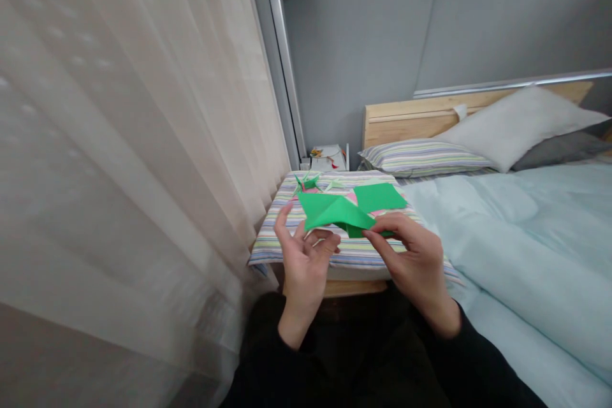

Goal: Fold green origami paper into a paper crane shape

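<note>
A green sheet of origami paper (335, 209), creased and partly folded, is held up above the striped cloth (275, 236). My right hand (414, 252) pinches its right corner between thumb and fingers. Just below and left of the sheet is my left hand (308, 255), its index finger stretched out and the other fingers loosely curled. Whether those fingers touch the paper's underside I cannot tell. Behind the held sheet lies a flat green paper (380, 197), with pink paper showing around it. At the back left of the cloth sits a folded green paper piece (307, 184) with pointed ends.
A sheer curtain (191, 108) hangs close on the left. To the right is a bed with a pale blue quilt (516, 223), a striped pillow (425, 156) and a wooden headboard (406, 116). A small white stand (329, 156) with small items is by the wall.
</note>
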A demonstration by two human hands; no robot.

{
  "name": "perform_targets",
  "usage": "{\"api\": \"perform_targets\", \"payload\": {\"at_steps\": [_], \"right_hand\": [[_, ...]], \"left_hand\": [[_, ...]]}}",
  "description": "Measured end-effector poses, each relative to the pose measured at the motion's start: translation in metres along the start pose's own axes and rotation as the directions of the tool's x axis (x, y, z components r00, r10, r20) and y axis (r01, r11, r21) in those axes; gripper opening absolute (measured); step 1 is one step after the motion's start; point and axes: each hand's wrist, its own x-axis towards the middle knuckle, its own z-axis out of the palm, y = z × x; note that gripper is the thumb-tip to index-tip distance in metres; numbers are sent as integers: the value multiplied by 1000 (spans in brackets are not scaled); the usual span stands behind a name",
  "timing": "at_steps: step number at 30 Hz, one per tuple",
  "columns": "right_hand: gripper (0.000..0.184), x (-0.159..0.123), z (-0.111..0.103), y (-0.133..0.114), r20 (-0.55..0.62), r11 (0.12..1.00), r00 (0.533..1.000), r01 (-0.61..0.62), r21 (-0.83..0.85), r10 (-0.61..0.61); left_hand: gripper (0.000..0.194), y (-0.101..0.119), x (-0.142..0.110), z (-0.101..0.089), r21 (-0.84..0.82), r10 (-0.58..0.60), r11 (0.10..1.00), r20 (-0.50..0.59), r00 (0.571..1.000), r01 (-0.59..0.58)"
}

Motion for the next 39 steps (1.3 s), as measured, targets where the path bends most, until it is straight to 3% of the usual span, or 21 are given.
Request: {"api": "perform_targets", "payload": {"at_steps": [2, 3, 6, 8, 19, 24, 27, 33, 37, 39], "right_hand": [[11, 3, -4, 0, 71, 999, 996, 52, -18, -50], [11, 3, -5, 0, 97, 997, 993, 74, -28, -71], [12, 4, -9, 3, 128, 991, 985, 122, -63, -113], [12, 2, -10, 3, 109, 989, 987, 129, -75, -121], [13, -4, -12, 3, 14, 996, 998, 64, -68, -63], [11, -2, -11, 1, 91, 986, 985, 155, -69, -148], [16, -1, -8, -3, 101, 980, 978, 190, -60, -183], [14, -4, 3, -7, 29, 1000, 1000, 8, -17, -8], [19, -3, 4, -4, 42, 1000, 999, -30, 1, 30], [19, -2, 0, 1, 7, 998, 998, -59, -1, 59]], "left_hand": [[97, 1, 9, -4, 69, 141, 988, -39, 989, -138], [88, 2, 12, -7, 118, 183, 977, -16, 983, -180], [24, 4, 20, -17, 245, 189, 945, 134, 973, -217], [6, 4, 24, -23, 278, 191, 932, 166, 967, -232], [15, 16, 41, -39, 391, 409, 777, 280, 868, -493], [1, 23, 42, -36, 354, 289, 856, 276, 917, -377], [9, 26, 40, -29, 326, 232, 899, 215, 949, -294], [18, 17, 32, -20, 283, 211, 935, 44, 976, -215], [16, 13, 30, -23, 364, 252, 895, 66, 965, -259], [22, 18, 30, -26, 498, 345, 795, 103, 933, -348]]}}
